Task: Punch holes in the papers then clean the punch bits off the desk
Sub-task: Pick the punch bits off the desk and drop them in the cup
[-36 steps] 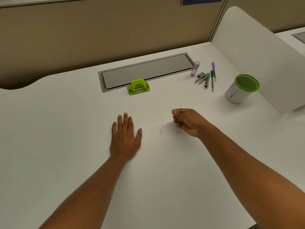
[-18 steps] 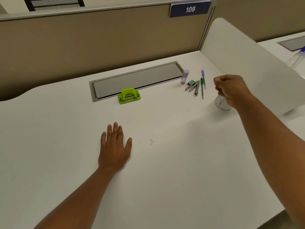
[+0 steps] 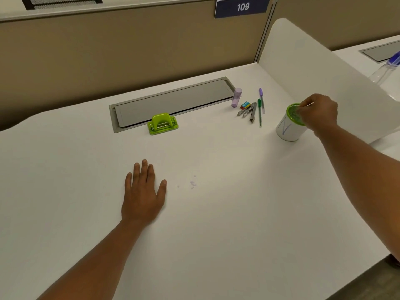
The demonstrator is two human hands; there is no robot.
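Punch bits (image 3: 193, 184) are tiny pale purple-ish paper dots, a small clump plus a couple of strays, sitting on the white desk (image 3: 216, 234) roughly mid-desk, just to the right of the left hand (image 3: 142, 198) but not touching it. They're hard to make out individually, can't count them.

Left hand lies flat, palm down on the desk w/ fingers straight and slightly spread, holding nothing.

Right hand (image 3: 319, 112) is over at the right side, hovering above the mouth of the white cup w/ green rim (image 3: 286, 128). Fingertips are bunched together pointing down into the opening. Can't tell if there's anything pinched between them, too small to see, so grip state is unclear tbh.

Hole punch (image 3: 162, 124) is bright lime green, small, w/ an arched handle and metal bits underneath. It sits upright at the front edge of the grey cable hatch (image 3: 173, 100), well apart from both hands.

Other stuff between punch and cup: a lilac glue stick (image 3: 236, 97) standing up, a small eraser (image 3: 245, 105), some staple strips (image 3: 249, 111), a green pen (image 3: 259, 112) and a purple pen (image 3: 262, 100) lying flat.
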